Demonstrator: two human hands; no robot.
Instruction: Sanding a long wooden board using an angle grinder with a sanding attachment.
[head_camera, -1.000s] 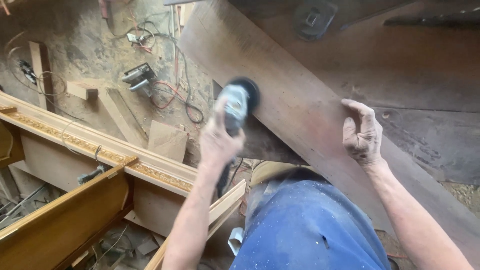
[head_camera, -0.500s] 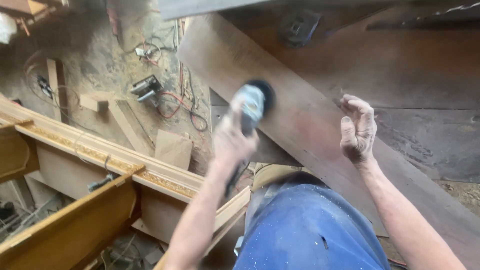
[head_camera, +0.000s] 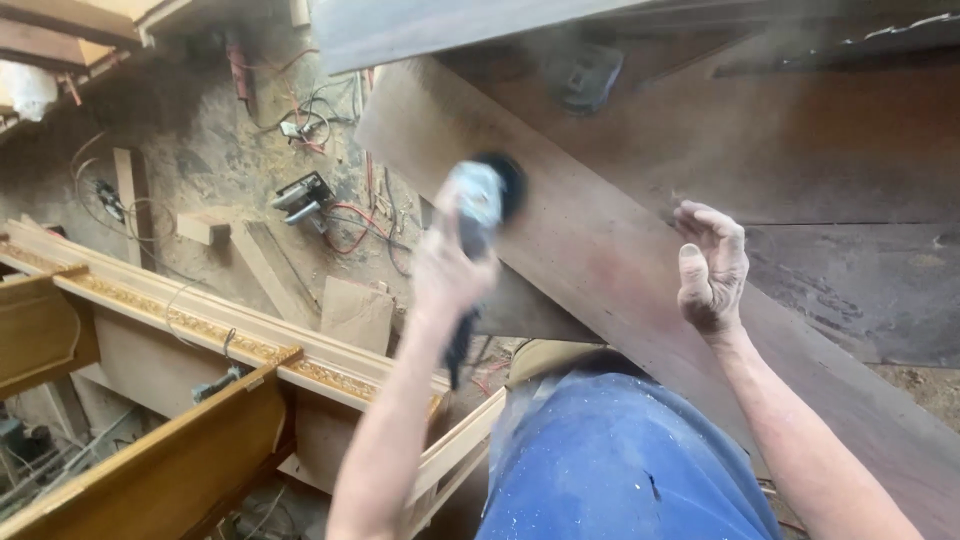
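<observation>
Sander (head_camera: 485, 200) motion-blurred, disc contact unclear; plank (head_camera: 620, 260) cut off bottom right; dust haze above

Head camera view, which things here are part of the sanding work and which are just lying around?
In use: left hand, angle grinder, slanted wooden plank, right hand.

Lying about: power tool on the floor, red cables, carved gilded moulding, offcut block.

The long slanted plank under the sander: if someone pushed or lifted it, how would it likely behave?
The plank looks thick and long, so probably stiff and heavy. Its sanded face appears dusty, so maybe slippery under the right hand. It lies slanted, so a push might slide it. The left hand grips the sander against it.
</observation>
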